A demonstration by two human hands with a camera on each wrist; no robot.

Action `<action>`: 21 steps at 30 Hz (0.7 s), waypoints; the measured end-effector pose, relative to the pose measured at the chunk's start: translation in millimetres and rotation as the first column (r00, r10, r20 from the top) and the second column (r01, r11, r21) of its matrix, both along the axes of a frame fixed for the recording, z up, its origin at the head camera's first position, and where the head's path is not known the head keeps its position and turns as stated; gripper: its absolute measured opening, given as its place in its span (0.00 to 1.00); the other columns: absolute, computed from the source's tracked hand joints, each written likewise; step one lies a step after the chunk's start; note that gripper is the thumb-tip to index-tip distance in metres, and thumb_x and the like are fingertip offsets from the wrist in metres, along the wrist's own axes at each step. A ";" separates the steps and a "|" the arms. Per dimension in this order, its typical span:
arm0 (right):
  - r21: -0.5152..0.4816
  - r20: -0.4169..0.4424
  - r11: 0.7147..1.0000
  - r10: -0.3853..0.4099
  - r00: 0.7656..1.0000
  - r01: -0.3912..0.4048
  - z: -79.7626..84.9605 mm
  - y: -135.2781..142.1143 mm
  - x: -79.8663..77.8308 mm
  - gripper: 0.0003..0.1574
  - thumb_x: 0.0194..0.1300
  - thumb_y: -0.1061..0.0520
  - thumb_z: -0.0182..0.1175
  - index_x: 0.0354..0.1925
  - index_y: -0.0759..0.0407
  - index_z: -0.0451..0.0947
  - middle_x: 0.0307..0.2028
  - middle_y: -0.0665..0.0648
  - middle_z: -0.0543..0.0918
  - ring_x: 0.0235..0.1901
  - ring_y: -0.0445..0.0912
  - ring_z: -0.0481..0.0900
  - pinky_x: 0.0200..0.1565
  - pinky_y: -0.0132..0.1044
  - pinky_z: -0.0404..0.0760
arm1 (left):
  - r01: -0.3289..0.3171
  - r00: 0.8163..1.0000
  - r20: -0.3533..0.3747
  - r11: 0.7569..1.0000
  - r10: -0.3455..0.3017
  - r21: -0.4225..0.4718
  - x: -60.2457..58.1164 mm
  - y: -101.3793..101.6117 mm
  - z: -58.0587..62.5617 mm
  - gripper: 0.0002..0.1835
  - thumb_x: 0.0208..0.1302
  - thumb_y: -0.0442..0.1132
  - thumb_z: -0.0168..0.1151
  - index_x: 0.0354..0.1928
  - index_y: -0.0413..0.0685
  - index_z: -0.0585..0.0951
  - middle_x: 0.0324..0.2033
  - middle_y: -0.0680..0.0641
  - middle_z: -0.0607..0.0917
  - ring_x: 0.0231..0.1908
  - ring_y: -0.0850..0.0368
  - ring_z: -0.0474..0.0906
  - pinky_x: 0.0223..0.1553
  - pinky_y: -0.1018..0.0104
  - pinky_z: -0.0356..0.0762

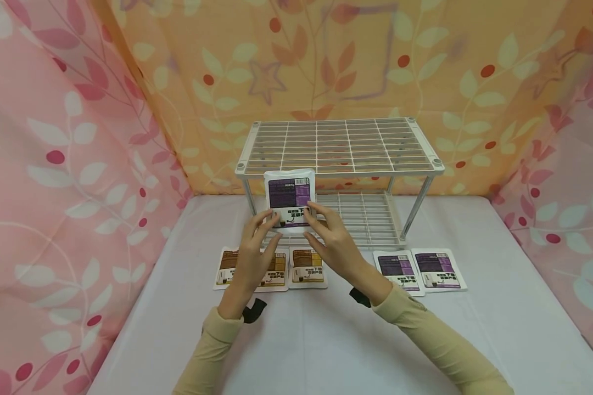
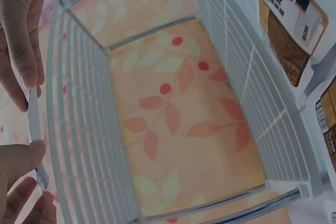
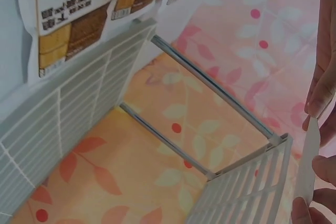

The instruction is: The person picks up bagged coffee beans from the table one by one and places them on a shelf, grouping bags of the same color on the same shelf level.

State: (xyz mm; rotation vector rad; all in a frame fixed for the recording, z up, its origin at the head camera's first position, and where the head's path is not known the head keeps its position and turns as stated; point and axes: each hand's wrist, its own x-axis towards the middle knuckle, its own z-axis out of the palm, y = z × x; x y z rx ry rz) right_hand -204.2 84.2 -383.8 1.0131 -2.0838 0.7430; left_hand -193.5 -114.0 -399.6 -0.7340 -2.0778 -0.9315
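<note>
Both hands hold a white pouch with a purple label (image 1: 289,193) upright in front of the rack, its printed face toward me. My left hand (image 1: 254,249) pinches its lower left side between thumb and fingers. At the lower right side, my right hand (image 1: 338,244) grips it the same way. The left wrist view shows the pouch (image 2: 34,119) edge-on as a thin strip between the fingers, beside the rack's upper shelf. It appears edge-on in the right wrist view too, where the pouch (image 3: 307,163) is at the right.
A white two-tier wire rack (image 1: 343,171) with metal legs stands at the back of the white table (image 1: 306,340). Several brown-labelled pouches (image 1: 308,274) lie before it on the left. Two purple-labelled pouches (image 1: 440,269) lie to the right. Patterned curtains (image 1: 178,82) enclose the table.
</note>
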 end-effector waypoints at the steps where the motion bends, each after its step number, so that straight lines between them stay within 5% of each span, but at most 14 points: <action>1: 0.006 -0.011 1.000 -0.001 1.000 0.001 2.4 -1.4 -1.0 0.28 0.52 0.63 0.61 0.53 0.67 0.69 0.58 0.62 0.62 0.55 0.51 0.64 0.49 0.29 0.72 | -0.003 1.000 -0.003 1.000 0.003 0.004 -0.4 -1.1 1.6 0.24 0.50 0.28 0.61 0.53 0.41 0.73 0.56 0.44 0.67 0.56 0.50 0.61 0.57 0.61 0.63; 10: 0.015 -0.057 1.000 0.011 0.998 -0.010 18.9 -11.7 -13.5 0.24 0.53 0.60 0.61 0.50 0.62 0.74 0.55 0.62 0.67 0.52 0.52 0.67 0.46 0.39 0.74 | -0.019 0.999 -0.042 0.999 0.021 0.036 -8.1 -8.7 14.1 0.22 0.54 0.28 0.57 0.54 0.42 0.72 0.56 0.43 0.67 0.58 0.50 0.60 0.56 0.60 0.64; 21: 0.032 -0.038 0.999 -0.002 0.999 0.003 35.0 -22.0 -24.0 0.22 0.57 0.57 0.58 0.51 0.60 0.73 0.55 0.62 0.68 0.54 0.52 0.66 0.49 0.38 0.72 | -0.036 0.998 -0.054 0.999 0.038 0.034 -23.7 -19.9 23.4 0.21 0.56 0.28 0.56 0.54 0.42 0.72 0.56 0.44 0.68 0.58 0.51 0.61 0.56 0.62 0.64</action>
